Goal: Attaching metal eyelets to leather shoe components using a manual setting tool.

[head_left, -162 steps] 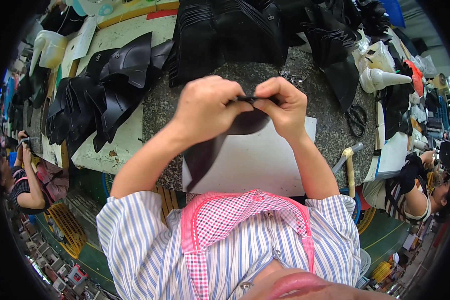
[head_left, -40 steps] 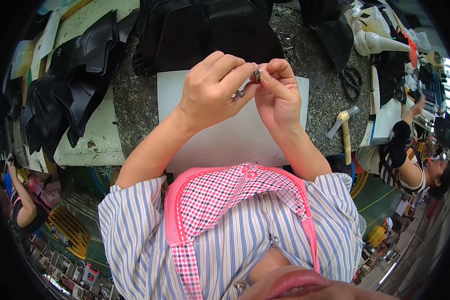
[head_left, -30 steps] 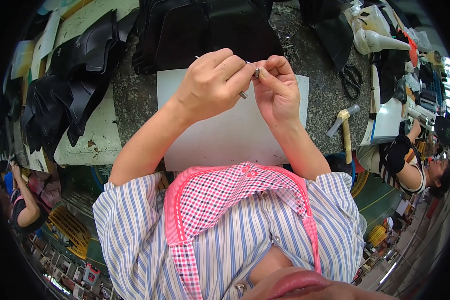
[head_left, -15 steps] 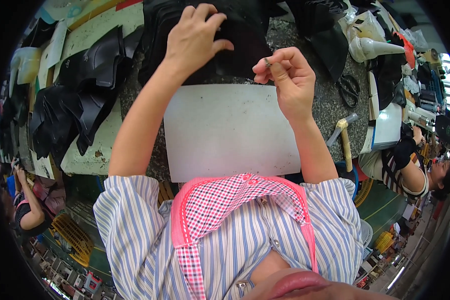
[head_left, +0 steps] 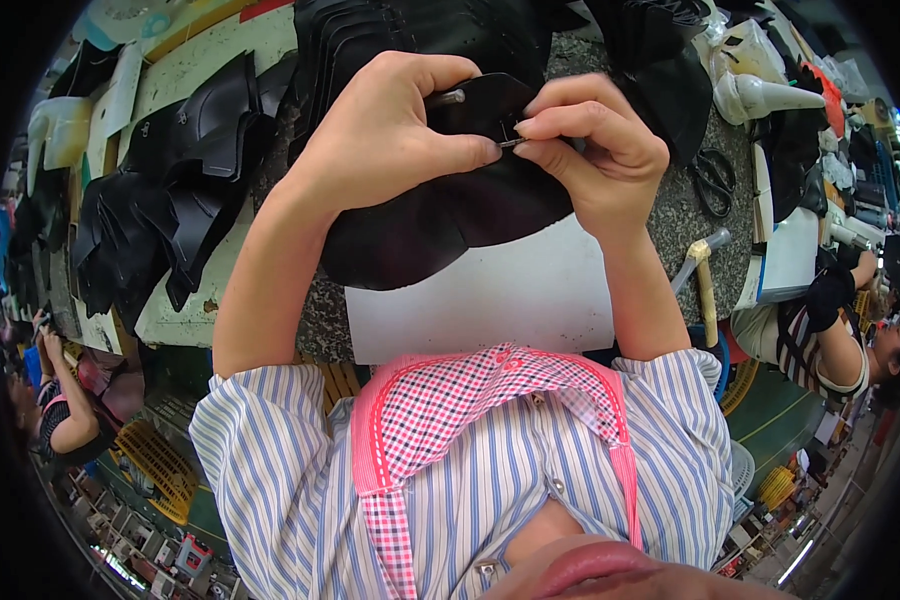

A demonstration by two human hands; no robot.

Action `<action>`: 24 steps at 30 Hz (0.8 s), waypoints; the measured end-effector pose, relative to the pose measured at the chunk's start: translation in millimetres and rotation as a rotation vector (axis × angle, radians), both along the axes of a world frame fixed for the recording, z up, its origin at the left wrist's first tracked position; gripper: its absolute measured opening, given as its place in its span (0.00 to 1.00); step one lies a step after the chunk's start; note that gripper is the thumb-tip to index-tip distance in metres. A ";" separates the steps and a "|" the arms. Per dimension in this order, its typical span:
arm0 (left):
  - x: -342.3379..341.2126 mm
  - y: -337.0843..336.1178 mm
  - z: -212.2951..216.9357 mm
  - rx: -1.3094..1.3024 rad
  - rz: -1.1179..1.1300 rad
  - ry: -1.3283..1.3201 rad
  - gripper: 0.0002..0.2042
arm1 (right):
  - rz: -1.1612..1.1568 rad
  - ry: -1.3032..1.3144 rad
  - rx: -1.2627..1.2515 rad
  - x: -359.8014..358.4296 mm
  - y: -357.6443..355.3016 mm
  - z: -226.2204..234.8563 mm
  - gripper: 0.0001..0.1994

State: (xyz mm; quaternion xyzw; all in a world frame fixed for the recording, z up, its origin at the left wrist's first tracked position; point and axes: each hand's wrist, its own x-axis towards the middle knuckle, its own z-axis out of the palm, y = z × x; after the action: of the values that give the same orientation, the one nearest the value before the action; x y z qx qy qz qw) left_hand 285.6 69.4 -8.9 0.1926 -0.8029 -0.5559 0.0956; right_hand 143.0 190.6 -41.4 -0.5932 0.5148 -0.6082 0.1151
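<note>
My left hand [head_left: 375,135] grips a black leather piece [head_left: 420,228], which hangs toward me over the white sheet [head_left: 485,305]. Its thumb presses near a small metal fitting [head_left: 512,142] at the leather's upper part. Pinched at that same spot, the fingertips of my right hand [head_left: 610,150] hold the fitting against the leather; its exact kind is too small to tell. A short grey rod-like end [head_left: 447,98] shows beside my left index finger; the rest of it is hidden.
Stacked black leather pieces [head_left: 350,45] lie at the far side, with more leather pieces [head_left: 185,130] on the left. Black scissors [head_left: 715,182] and a hammer with a wooden handle [head_left: 706,300] rest at right. A white nozzle bottle [head_left: 760,98] lies beyond. Co-workers sit on both sides.
My left hand has picked up a leather piece from the far stack and drawn it nearer, over the white sheet. My right hand has brought the small metal fitting to it.
</note>
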 end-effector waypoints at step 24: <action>2.9 29.8 -13.2 -0.632 0.029 0.246 0.08 | 0.247 -0.574 0.323 -1.7 9.4 -5.7 0.11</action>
State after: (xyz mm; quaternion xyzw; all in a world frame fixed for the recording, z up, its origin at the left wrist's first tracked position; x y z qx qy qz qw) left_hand 288.5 99.3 -22.0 0.0962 -0.9152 -0.2973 0.2545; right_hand 141.4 200.0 -47.1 -0.4300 0.4754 -0.6423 0.4202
